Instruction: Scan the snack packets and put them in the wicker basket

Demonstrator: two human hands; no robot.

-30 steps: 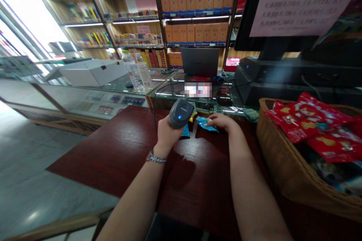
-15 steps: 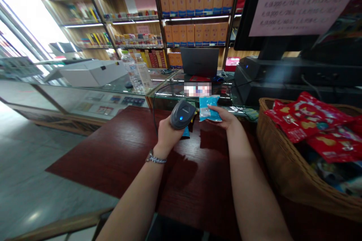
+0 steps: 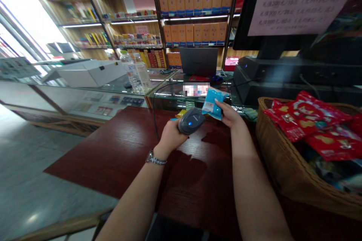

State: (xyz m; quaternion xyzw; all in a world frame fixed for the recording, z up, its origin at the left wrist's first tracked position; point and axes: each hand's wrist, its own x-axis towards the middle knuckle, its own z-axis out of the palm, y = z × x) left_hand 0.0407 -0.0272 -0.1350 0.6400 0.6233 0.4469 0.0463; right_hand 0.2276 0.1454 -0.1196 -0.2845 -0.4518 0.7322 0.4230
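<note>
- head cam, only view here, looking down over a shop counter
- left hand (image 3: 172, 136) is wrapped round the grip of a grey handheld scanner (image 3: 191, 120), fingers closed on it, blue light showing on top
- metal watch (image 3: 155, 159) on that wrist
- thin black cable (image 3: 155, 124) runs from the scanner area up toward the glass
- right hand (image 3: 231, 116) is pinching a small blue packet (image 3: 213, 103) between thumb and fingers, holding it up off the counter, tilted
- so the blue packet is in the air just beside the scanner's nose, not touching it as far as i can tell
- small yellow packet (image 3: 180, 113) lies behind the scanner, partly hidden
- both hands are over a dark red wooden counter (image 3: 195, 175)
- on the right, a wicker basket (image 3: 267, 143) full of red snack bags (image 3: 307, 122)
- behind that, a black till (image 3: 271, 71) with a paper sign (image 3: 299, 0) hanging above it
- further back on the glass case (image 3: 113, 92): two plastic bottles (image 3: 131, 72), a white box (image 3: 90, 73) and a grey laptop (image 3: 198, 61)
- shelves of orange boxes (image 3: 195, 7) along the back wall
</note>
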